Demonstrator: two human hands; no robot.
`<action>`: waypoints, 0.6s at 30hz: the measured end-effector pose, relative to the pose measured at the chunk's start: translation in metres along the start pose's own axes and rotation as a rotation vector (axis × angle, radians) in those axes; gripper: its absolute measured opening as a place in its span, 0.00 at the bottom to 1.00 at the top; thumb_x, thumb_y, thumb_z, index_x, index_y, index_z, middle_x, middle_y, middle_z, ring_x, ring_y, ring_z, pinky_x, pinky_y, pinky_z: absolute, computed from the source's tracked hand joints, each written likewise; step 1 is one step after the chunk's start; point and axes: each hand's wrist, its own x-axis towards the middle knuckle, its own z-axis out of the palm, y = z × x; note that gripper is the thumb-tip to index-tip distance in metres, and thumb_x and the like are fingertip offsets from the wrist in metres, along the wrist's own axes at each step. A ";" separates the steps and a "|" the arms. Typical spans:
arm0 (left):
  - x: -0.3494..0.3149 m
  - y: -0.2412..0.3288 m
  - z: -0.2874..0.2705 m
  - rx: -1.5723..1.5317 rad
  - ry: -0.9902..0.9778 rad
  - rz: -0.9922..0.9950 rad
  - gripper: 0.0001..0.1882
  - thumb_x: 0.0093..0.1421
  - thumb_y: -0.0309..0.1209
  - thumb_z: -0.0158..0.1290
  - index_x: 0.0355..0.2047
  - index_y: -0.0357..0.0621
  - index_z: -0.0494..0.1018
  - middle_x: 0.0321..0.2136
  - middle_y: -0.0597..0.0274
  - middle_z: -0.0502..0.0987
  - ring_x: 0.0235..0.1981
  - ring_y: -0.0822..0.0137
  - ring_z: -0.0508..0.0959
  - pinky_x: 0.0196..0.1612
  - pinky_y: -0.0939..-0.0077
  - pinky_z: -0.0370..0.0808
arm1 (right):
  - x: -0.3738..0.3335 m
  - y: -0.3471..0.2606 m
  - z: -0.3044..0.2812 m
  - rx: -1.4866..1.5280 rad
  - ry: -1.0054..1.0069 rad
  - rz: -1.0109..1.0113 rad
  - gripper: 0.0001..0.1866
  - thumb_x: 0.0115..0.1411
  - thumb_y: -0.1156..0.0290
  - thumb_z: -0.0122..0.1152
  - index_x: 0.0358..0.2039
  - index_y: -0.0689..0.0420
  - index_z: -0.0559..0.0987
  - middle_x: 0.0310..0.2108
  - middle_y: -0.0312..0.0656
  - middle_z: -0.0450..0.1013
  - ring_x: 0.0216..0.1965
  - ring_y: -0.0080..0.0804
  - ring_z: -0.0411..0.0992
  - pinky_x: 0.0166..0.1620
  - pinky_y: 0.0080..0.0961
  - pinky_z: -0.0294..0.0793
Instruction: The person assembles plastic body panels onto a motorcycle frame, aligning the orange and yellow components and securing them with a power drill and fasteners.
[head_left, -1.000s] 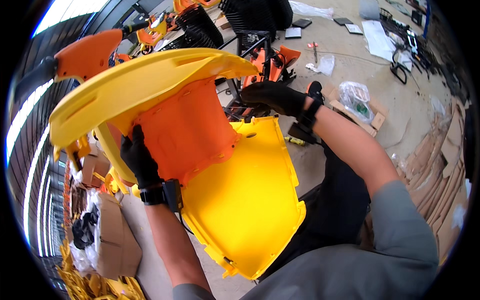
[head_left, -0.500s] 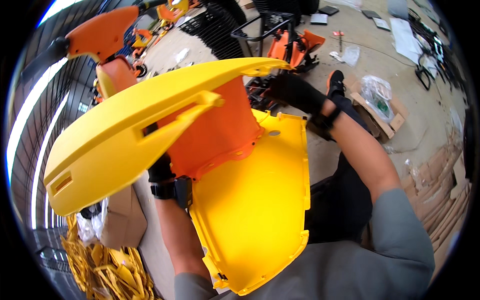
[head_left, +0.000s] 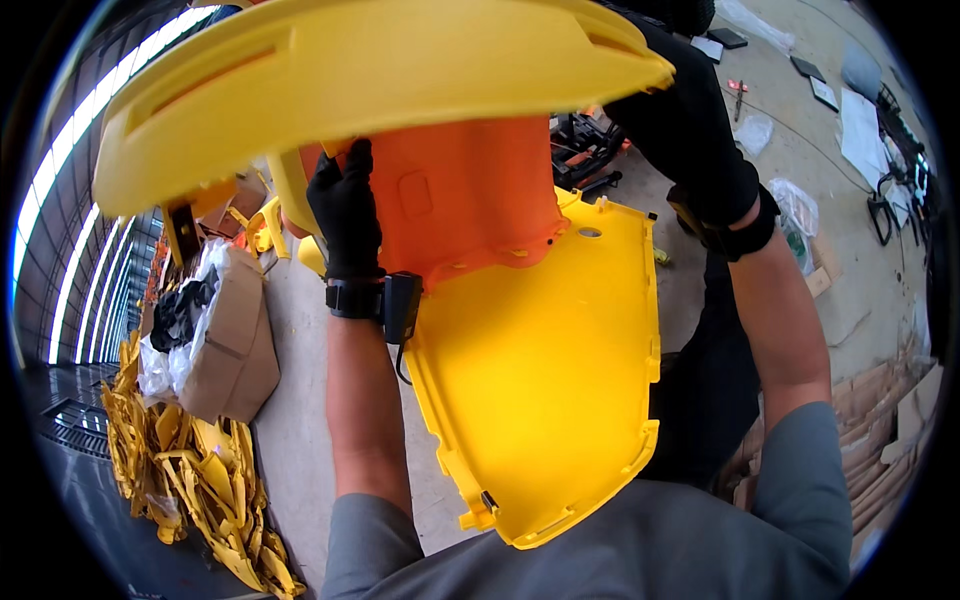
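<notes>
A long yellow curved plastic panel [head_left: 370, 80] is raised in front of me, across the top of the picture. Beneath it, an orange plastic panel [head_left: 460, 195] meets a broad yellow plastic shell [head_left: 540, 350] that stretches toward my torso, with clips along its rim. My left hand [head_left: 345, 215], in a black glove, is closed on the left edge of the orange panel, just under the curved one. My right hand [head_left: 690, 130], also gloved, is closed at the curved panel's right tip; its fingertips are partly hidden.
On the left stands a cardboard box [head_left: 235, 340] with plastic bags and dark material inside, beside a pile of yellow plastic pieces [head_left: 215, 480]. Flattened cardboard [head_left: 860, 430] lies at right. Farther off are a clear plastic bag [head_left: 795, 215] and black frame parts [head_left: 590, 150].
The curved panel has risen and levelled, showing more of my left hand on the orange panel. My right hand has moved up and outward with the curved panel's tip. The view has shifted too.
</notes>
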 end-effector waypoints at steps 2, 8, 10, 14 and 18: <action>0.000 -0.003 -0.007 0.012 0.020 -0.003 0.11 0.62 0.28 0.53 0.43 0.35 0.74 0.29 0.73 0.74 0.28 0.81 0.68 0.32 0.85 0.65 | 0.004 -0.005 0.009 0.068 -0.011 0.072 0.19 0.58 0.70 0.63 0.50 0.60 0.74 0.42 0.43 0.77 0.42 0.33 0.76 0.47 0.23 0.73; 0.008 -0.045 -0.040 0.122 0.023 0.125 0.16 0.62 0.28 0.53 0.49 0.35 0.71 0.36 0.70 0.75 0.33 0.79 0.72 0.37 0.84 0.68 | 0.000 -0.010 0.011 0.159 0.019 0.106 0.15 0.61 0.69 0.60 0.47 0.61 0.76 0.40 0.43 0.77 0.41 0.31 0.76 0.47 0.23 0.74; 0.011 -0.053 -0.045 0.315 0.008 0.230 0.16 0.61 0.28 0.53 0.49 0.35 0.71 0.35 0.70 0.75 0.32 0.79 0.71 0.36 0.85 0.68 | 0.001 -0.011 0.013 0.138 0.017 0.094 0.15 0.61 0.70 0.59 0.47 0.61 0.75 0.39 0.43 0.77 0.41 0.31 0.76 0.47 0.23 0.74; 0.005 -0.042 -0.033 0.380 0.000 0.241 0.16 0.61 0.28 0.54 0.49 0.35 0.72 0.32 0.72 0.74 0.30 0.80 0.70 0.34 0.86 0.67 | 0.001 -0.010 0.011 0.163 0.003 0.061 0.15 0.61 0.69 0.59 0.47 0.61 0.75 0.40 0.43 0.77 0.41 0.31 0.76 0.46 0.22 0.74; 0.002 -0.045 -0.038 0.295 0.038 0.097 0.14 0.61 0.28 0.53 0.46 0.35 0.72 0.29 0.73 0.73 0.28 0.81 0.68 0.31 0.86 0.65 | 0.016 -0.019 0.003 0.127 -0.050 0.008 0.16 0.61 0.68 0.59 0.47 0.62 0.75 0.39 0.41 0.77 0.40 0.28 0.76 0.46 0.21 0.73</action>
